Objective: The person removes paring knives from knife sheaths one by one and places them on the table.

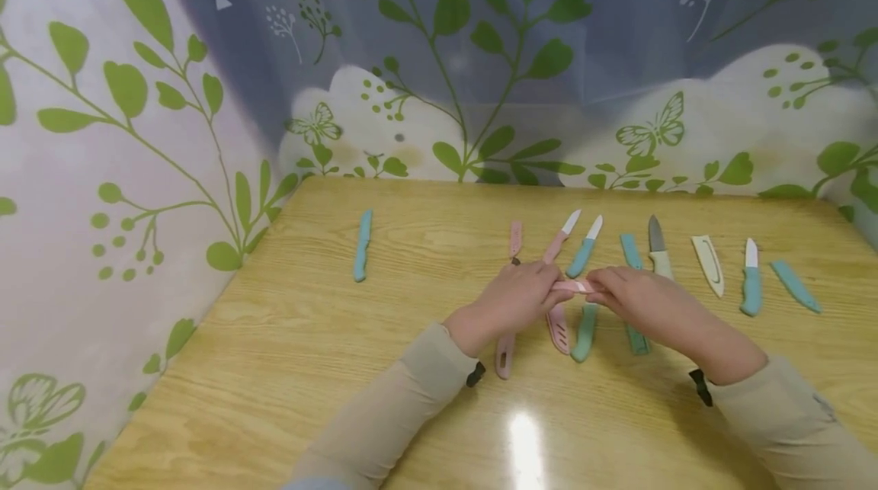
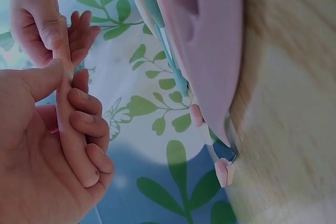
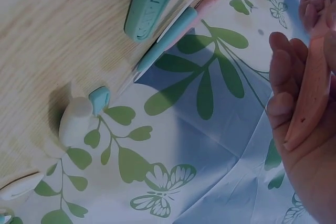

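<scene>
Both hands hold a pink knife in a pink cover [image 1: 576,286] above the table, lying crosswise between them. My left hand [image 1: 514,296] curls its fingers round one end, a smooth rounded handle [image 2: 76,145] in the left wrist view. At the other end, my right hand [image 1: 641,307] grips the tapering pink cover [image 3: 310,95]. White shows on the pink piece between the hands. Just below lie a slotted pink sheath [image 1: 559,330] and a green handle [image 1: 584,337]. A pink-handled knife [image 1: 564,234] with a white blade lies behind, partly hidden by my left hand.
A blue closed knife [image 1: 363,246] lies alone at the left. Behind and right of the hands are a blue knife [image 1: 584,248], a grey-bladed knife [image 1: 656,238], a cream sheath [image 1: 706,265], another blue knife [image 1: 751,284] and a blue sheath [image 1: 796,286]. Patterned cloth [image 1: 466,94] borders the table.
</scene>
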The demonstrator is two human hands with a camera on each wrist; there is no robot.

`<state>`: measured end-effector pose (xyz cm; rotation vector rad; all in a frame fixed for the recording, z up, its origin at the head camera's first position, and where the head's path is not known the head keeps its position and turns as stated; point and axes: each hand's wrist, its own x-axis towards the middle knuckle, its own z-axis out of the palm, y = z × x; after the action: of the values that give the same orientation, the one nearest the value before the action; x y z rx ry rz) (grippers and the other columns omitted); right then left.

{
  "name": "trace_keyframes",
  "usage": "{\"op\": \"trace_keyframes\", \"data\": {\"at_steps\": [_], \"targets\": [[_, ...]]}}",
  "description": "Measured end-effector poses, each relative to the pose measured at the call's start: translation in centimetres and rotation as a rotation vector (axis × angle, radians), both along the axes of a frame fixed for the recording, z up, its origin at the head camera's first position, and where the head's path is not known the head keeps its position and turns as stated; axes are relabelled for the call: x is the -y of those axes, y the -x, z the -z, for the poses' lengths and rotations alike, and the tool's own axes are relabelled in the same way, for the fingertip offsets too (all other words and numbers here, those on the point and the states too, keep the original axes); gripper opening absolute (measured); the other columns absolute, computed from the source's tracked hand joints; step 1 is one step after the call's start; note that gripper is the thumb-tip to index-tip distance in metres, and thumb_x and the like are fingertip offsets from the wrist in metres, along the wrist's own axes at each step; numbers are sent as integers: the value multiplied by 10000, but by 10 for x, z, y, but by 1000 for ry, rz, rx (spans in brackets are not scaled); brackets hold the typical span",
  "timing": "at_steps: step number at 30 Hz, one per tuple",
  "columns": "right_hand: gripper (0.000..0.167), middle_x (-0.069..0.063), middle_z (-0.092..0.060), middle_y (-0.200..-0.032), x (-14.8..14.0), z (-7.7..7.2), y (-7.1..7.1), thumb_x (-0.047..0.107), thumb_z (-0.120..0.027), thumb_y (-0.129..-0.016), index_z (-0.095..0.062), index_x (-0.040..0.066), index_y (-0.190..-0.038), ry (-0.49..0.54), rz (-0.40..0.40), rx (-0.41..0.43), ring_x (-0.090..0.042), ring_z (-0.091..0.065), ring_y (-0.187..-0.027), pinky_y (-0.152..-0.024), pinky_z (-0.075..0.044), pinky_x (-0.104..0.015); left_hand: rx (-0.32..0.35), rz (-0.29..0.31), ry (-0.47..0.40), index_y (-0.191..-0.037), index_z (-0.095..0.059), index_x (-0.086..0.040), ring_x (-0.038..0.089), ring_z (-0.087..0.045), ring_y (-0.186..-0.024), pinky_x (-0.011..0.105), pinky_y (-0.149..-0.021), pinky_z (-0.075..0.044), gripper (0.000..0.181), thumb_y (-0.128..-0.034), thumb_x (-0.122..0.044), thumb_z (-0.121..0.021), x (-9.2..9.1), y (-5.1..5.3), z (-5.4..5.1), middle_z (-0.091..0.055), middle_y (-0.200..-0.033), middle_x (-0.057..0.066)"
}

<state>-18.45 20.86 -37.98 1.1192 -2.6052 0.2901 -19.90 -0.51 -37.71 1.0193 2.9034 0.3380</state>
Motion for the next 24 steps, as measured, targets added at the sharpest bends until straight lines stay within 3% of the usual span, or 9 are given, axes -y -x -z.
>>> {"op": "trace_keyframes", "data": {"at_steps": [10,16,24], "targets": [[188,-43,-662,-866,-1,0,0,126,-704,-870,-626,36,-1015,-3,-24,-12,-144,-625,-710,-623,-526,-282,20,11,-9,-1108,-596,-155,73,-587,-848,262,-774,-455,342,-1027,-415,-389,1,1,-1,-639,-1008,-51],[178,-43,-659,-866,-2,0,0,118,-703,-870,-628,38,-1010,0,-21,-14,-151,-627,-719,-628,-529,-288,28,20,-1,-1177,-590,-153,81,-613,-921,269,-812,-475,351,-1029,-403,-394,-1,1,-1,-652,-1101,-40],[158,-20,-656,-850,-2,-1,2,129,-698,-874,-632,57,-998,-5,-32,-15,-128,-610,-707,-624,-518,-283,48,-15,1,-1197,-578,-170,97,-622,-948,297,-868,-479,352,-1022,-420,-401,-1,3,-1,-659,-1102,-28]]}}
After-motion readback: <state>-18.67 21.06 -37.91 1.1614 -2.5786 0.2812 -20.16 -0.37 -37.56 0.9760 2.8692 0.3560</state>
